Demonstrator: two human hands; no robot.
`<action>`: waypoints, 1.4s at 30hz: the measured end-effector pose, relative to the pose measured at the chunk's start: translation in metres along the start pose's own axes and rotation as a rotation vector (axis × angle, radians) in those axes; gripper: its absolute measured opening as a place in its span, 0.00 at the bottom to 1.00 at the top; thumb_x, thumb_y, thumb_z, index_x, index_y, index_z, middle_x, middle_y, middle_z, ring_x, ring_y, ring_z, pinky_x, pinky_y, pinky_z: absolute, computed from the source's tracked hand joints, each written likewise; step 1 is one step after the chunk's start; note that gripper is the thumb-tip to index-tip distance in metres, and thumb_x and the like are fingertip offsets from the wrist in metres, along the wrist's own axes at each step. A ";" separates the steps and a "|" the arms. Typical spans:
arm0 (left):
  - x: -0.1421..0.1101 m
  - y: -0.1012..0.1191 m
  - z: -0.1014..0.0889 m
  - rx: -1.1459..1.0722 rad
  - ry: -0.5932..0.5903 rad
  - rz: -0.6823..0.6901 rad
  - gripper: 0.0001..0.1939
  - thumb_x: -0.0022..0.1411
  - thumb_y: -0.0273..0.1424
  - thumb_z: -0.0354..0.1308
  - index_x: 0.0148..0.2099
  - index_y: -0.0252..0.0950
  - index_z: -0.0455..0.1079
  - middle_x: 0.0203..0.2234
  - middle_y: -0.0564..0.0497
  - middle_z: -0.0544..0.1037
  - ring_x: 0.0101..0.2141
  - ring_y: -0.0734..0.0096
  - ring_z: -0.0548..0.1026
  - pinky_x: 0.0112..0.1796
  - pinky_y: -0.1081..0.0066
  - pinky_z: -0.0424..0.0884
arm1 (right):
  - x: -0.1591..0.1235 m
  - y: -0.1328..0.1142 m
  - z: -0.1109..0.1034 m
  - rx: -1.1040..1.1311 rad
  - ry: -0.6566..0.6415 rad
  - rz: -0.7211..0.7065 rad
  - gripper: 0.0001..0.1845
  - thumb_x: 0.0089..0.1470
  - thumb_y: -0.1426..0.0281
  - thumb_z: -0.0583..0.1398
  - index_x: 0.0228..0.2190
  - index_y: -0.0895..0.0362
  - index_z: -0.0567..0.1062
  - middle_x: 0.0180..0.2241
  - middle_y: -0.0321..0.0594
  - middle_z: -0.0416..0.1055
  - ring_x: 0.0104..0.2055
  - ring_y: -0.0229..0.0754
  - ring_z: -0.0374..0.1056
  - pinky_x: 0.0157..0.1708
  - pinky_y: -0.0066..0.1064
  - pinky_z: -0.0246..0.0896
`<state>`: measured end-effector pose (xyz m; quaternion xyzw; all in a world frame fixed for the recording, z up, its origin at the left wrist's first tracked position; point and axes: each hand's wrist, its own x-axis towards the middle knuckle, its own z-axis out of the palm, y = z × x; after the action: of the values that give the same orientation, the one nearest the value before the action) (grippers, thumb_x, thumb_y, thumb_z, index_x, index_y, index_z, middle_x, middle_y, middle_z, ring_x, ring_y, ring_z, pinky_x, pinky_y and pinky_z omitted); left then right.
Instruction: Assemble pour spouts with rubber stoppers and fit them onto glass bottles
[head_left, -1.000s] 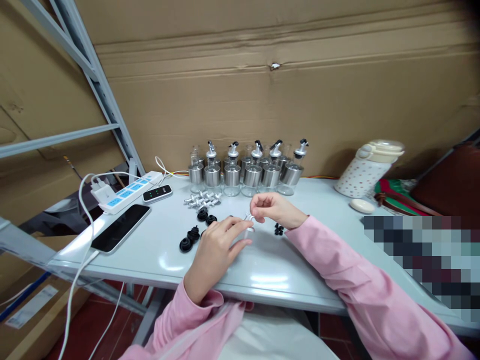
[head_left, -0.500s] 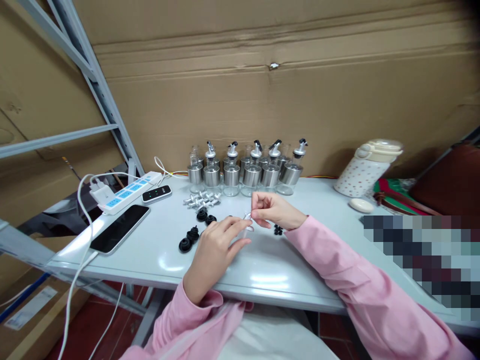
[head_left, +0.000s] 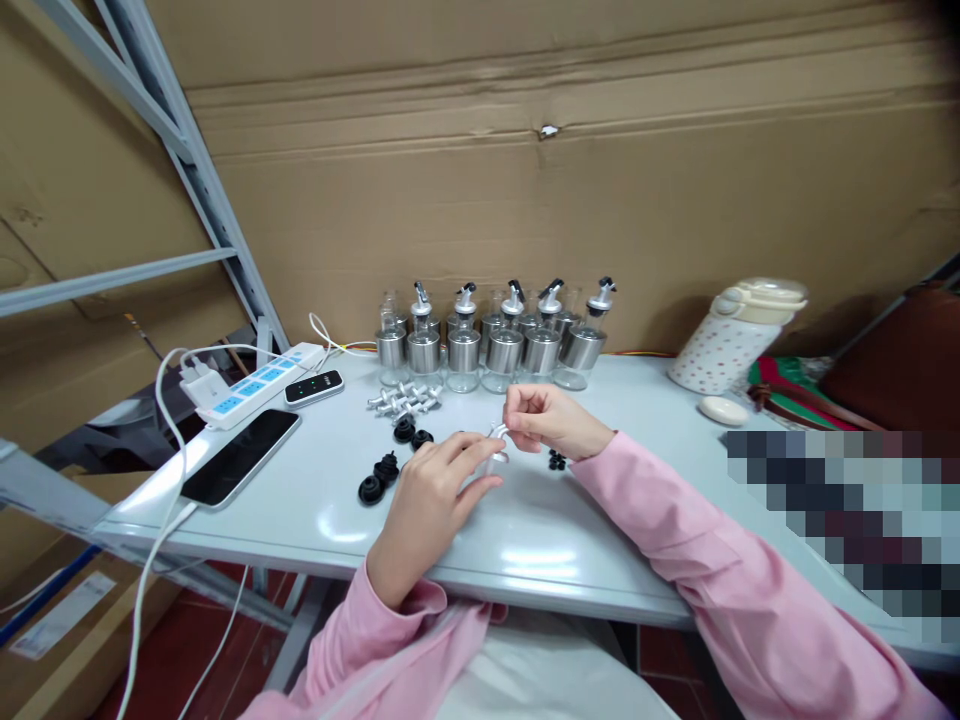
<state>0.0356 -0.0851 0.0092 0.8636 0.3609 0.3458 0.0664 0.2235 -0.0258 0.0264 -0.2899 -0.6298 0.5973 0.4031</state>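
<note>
Low over the table, my left hand (head_left: pixel 433 490) holds a silver pourer spout (head_left: pixel 498 433) at its fingertips, partly hidden by the fingers. My right hand (head_left: pixel 551 420) is closed in a pinch at the upper end of the same spout; any small part in that pinch cannot be made out. Several loose silver spouts (head_left: pixel 405 400) lie in a pile beyond my left hand. Black ribbed stoppers (head_left: pixel 386 467) sit to its left. Tiny black pieces (head_left: pixel 556 460) are grouped beneath my right wrist.
Glass oil bottles with steel bands (head_left: pixel 504 350) stand in rows at the back, several with pourers fitted. On the left are a phone (head_left: pixel 241 458), a power strip (head_left: pixel 255 385) and a small black-faced device (head_left: pixel 313 387). A spotted flask (head_left: pixel 724 345) stands right, near a white oval object (head_left: pixel 723 410).
My right hand has shifted very slightly to the right at the spout, showing a little more of its curved end. My left hand stays in place.
</note>
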 end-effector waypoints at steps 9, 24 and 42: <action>0.000 -0.001 0.001 0.004 -0.043 -0.010 0.14 0.62 0.34 0.52 0.50 0.43 0.63 0.43 0.54 0.71 0.37 0.70 0.70 0.40 0.68 0.63 | 0.000 -0.003 0.006 -0.052 -0.004 0.040 0.22 0.33 0.62 0.69 0.18 0.59 0.61 0.09 0.27 0.64 0.08 0.25 0.52 0.08 0.18 0.41; 0.000 -0.001 0.001 0.015 0.009 -0.023 0.14 0.60 0.34 0.54 0.49 0.43 0.63 0.41 0.54 0.72 0.36 0.70 0.71 0.38 0.68 0.62 | -0.001 0.001 0.003 0.020 0.006 0.040 0.18 0.38 0.62 0.67 0.21 0.61 0.66 0.15 0.33 0.71 0.13 0.32 0.64 0.12 0.20 0.57; 0.001 0.002 -0.001 -0.011 0.054 0.008 0.15 0.62 0.33 0.52 0.51 0.43 0.62 0.43 0.53 0.72 0.39 0.70 0.72 0.39 0.68 0.64 | -0.003 0.005 0.002 0.268 -0.110 0.111 0.17 0.45 0.62 0.64 0.34 0.61 0.73 0.25 0.37 0.70 0.27 0.32 0.67 0.30 0.26 0.63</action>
<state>0.0368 -0.0857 0.0112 0.8549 0.3573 0.3713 0.0599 0.2221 -0.0287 0.0207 -0.2347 -0.5486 0.7125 0.3692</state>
